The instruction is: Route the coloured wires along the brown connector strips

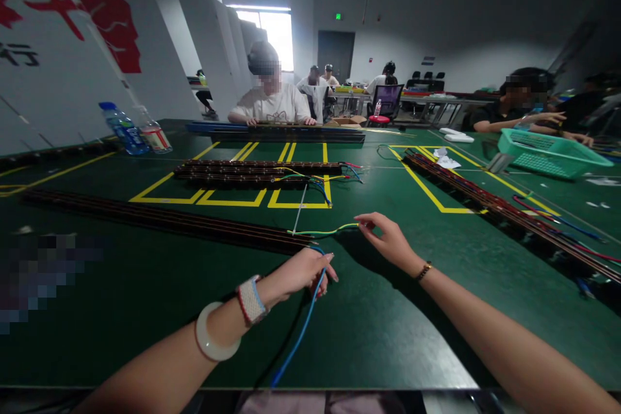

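My right hand pinches the tip of a yellow-green wire that runs from the end of a long dark strip. Closed fingers of my left hand hold a blue wire, whose free end hangs toward the table's front edge. A red wire shows partly beneath those fingers. From the strip's right end a thin white cable tie sticks up. The strip lies slantwise on the green table, its end just beyond my left hand.
Bundled dark strips with coloured wire ends lie farther back inside yellow tape lines. More strips and a green basket are at right. Two bottles stand back left. One person sits opposite, another at right.
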A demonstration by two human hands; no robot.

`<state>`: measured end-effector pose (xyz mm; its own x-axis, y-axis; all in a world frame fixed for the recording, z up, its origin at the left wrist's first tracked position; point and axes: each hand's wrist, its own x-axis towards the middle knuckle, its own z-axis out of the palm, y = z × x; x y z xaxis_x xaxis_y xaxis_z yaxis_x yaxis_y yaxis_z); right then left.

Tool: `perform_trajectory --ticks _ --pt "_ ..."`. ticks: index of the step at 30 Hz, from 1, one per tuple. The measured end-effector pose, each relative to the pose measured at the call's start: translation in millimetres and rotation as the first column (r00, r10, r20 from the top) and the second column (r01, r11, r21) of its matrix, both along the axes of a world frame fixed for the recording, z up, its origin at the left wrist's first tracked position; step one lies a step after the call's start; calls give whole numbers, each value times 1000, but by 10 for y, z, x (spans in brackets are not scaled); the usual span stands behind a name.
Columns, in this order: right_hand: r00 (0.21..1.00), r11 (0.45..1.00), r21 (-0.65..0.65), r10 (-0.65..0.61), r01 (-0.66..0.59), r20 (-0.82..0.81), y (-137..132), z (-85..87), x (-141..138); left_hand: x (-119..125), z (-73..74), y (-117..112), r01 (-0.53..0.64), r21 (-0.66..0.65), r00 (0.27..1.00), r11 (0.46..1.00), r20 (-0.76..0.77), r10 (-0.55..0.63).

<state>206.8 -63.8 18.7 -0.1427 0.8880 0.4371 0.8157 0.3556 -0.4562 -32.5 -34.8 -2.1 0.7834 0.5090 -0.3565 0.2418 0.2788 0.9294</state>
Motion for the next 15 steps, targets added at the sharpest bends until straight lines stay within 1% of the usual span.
perform_trajectory --ticks 2,3,4,6,7,8,11,12,13,14,15 --pt "998 999 -17 48 -47 38 9 -15 -16 -15 6 46 24 151 996 988 -90 -10" --pt "996 997 -23 68 -67 64 22 -30 -22 -20 0 64 31 243 992 969 -128 0" --pt "992 996 -27 87 -85 96 35 -51 -26 -24 -12 78 39 343 986 939 -163 18" --pt "978 993 -25 120 -118 173 62 -101 -26 -29 -40 94 64 525 975 849 -213 58" --pt "968 991 -23 135 -133 210 72 -126 -24 -31 -51 98 81 582 970 809 -231 69" --pt "958 988 -21 150 -150 243 79 -147 -20 -32 -57 100 96 609 967 787 -245 71" --pt "935 984 -19 175 -178 309 91 -166 -16 -35 -48 94 94 611 967 786 -245 74" --pt "934 985 -19 169 -172 316 92 -154 -24 -38 -39 89 76 632 968 771 -232 95" --pt "937 988 -16 151 -154 314 92 -135 -41 -41 -30 82 52 680 970 732 -210 125" --pt "945 992 -15 125 -126 303 90 -112 -67 -46 -22 74 30 742 972 670 -178 153" --pt "954 996 -13 90 -90 285 87 -89 -106 -53 -17 66 13 802 977 597 -137 163"
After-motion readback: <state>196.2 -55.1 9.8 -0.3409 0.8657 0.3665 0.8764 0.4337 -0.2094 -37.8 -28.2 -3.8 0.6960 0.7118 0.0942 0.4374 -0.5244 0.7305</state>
